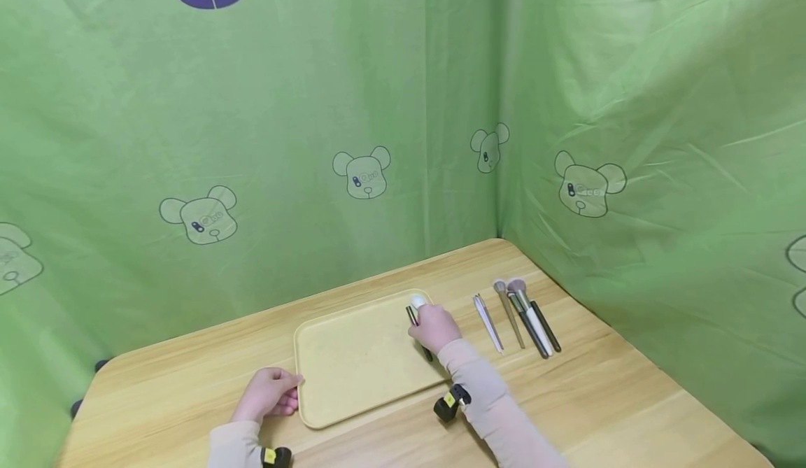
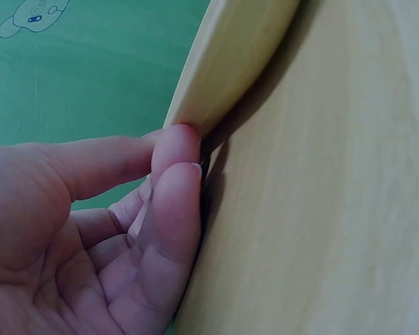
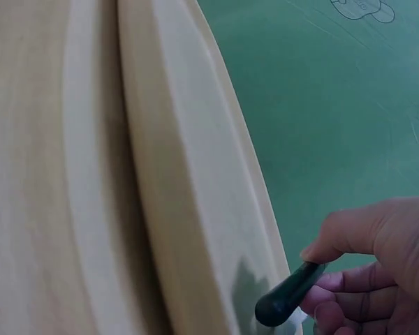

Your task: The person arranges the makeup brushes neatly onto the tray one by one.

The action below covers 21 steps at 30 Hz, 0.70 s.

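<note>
A pale yellow rectangular tray [image 1: 359, 356] lies on the wooden table. At its left edge is my left hand [image 1: 272, 391]; the left wrist view shows thumb and fingertips pinching the tray rim [image 2: 230, 63]. Over the tray's right end, my right hand [image 1: 436, 326] grips a makeup brush with a dark handle [image 3: 290, 296]. White bristles [image 1: 417, 301] show just past the fingers, and the rounded handle end points down close over the tray. The hand hides the middle of the brush.
Right of the tray lie several makeup brushes, among them a slim pale pair [image 1: 488, 322], a brown-handled brush [image 1: 508, 313] and a thicker dark and white group [image 1: 535, 320]. The wooden table [image 1: 604, 398] meets green curtains [image 1: 283, 139] at the back and right.
</note>
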Available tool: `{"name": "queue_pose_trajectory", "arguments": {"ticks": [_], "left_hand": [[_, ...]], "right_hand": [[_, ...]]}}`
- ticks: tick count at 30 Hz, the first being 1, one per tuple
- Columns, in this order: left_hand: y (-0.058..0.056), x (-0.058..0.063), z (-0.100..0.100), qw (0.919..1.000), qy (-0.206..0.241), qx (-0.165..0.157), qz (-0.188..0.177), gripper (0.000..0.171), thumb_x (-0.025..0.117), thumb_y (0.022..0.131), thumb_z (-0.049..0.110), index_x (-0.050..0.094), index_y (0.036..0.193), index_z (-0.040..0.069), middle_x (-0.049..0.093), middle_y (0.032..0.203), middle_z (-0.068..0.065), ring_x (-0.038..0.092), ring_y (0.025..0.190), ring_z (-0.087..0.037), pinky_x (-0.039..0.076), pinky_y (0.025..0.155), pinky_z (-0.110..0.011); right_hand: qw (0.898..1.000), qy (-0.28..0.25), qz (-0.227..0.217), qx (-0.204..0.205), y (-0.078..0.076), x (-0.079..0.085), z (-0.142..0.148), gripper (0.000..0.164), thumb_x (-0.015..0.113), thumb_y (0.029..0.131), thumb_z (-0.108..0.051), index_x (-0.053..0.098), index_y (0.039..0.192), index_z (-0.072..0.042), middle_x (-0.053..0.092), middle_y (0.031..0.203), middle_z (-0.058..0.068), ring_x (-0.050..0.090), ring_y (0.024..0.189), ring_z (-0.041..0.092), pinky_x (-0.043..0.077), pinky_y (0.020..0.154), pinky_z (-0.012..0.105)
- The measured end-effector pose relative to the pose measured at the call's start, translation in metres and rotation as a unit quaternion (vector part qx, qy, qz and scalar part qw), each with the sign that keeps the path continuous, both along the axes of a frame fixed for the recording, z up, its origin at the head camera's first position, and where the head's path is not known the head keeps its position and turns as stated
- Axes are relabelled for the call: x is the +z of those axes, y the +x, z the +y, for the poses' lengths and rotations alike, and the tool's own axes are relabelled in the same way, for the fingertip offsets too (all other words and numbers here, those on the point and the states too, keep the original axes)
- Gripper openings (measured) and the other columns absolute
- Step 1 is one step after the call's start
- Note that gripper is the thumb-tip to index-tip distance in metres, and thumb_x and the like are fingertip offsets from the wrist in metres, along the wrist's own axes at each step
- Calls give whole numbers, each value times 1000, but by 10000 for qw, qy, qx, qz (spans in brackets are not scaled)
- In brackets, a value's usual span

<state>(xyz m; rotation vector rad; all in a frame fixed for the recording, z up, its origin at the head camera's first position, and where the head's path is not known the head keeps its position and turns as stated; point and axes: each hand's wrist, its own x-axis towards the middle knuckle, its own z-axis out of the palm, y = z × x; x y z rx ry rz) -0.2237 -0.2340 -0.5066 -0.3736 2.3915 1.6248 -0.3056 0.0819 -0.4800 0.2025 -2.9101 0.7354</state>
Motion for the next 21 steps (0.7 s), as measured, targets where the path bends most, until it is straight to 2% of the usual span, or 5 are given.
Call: {"name": "queue_pose_trajectory", "arguments": {"ticks": [11, 16, 21], "left_hand": [[-1, 1, -1, 9999, 51, -112, -12, 25, 59, 83, 20, 58, 88, -4, 61, 62, -5, 58, 53, -12, 55, 53, -27], [-1, 1, -1, 9999, 80, -113, -33, 25, 59, 83, 20, 58, 89, -4, 61, 62, -5, 58, 52, -12, 54, 53, -27], [-1, 1, 0, 10000, 83, -31, -46, 23, 59, 83, 19, 57, 88, -4, 60, 62, -5, 58, 52, -12, 54, 52, -27]], "right_hand": [[9992, 54, -169, -345, 5, -3, -8, 20, 64, 70, -18, 48, 61, -11, 49, 52, 2, 46, 44, 16, 36, 39, 27], [9991, 252, 158, -312, 7, -7, -10, 14, 65, 69, -15, 54, 68, -7, 56, 58, 7, 50, 46, 18, 40, 40, 29], [9972, 509, 495, -214, 7, -10, -11, 11, 65, 67, -12, 56, 63, -7, 62, 65, 10, 54, 50, 21, 44, 43, 33]]}}
